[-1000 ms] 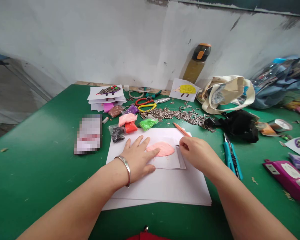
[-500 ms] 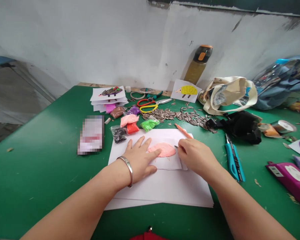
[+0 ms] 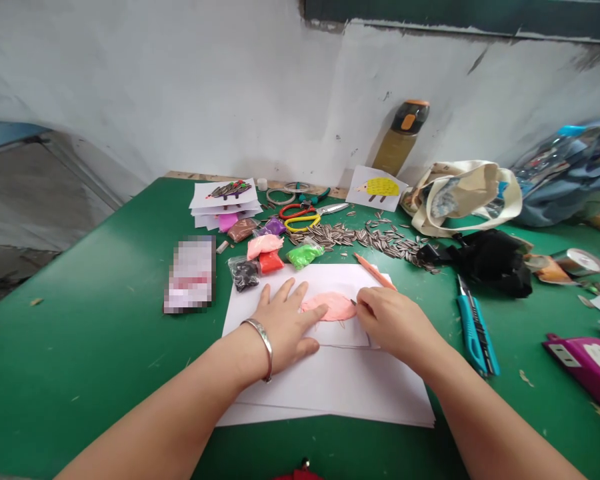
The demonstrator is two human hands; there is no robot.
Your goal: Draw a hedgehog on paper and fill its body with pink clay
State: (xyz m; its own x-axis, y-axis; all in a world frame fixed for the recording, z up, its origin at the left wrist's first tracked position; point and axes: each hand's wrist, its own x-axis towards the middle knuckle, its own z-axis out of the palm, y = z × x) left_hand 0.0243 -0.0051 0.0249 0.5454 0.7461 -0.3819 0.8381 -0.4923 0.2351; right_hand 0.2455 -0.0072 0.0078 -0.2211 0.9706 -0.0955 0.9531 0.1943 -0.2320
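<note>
A flat oval of pink clay (image 3: 334,307) lies on a small white sheet with thin leg lines drawn below it. My left hand (image 3: 293,327) rests on the paper with fingers spread, the index fingertip touching the clay's left end. My right hand (image 3: 393,317) is closed in a pinch at the clay's right end. A dark sunflower seed (image 3: 353,303) pokes out from its fingertips, at the clay's edge. Larger white sheets (image 3: 330,387) lie underneath. An orange pencil (image 3: 373,269) lies just beyond my right hand.
Loose sunflower seeds (image 3: 333,235) are scattered behind the paper, near scissors (image 3: 305,220) and bags of coloured clay (image 3: 265,247). A yellow hedgehog picture (image 3: 377,189) leans at the back. On the right lie a teal utility knife (image 3: 475,330) and a black bundle (image 3: 500,263).
The seed in my right hand has come to the clay's right edge, and less of it shows. My left hand stays spread on the paper. The whole view has shifted slightly.
</note>
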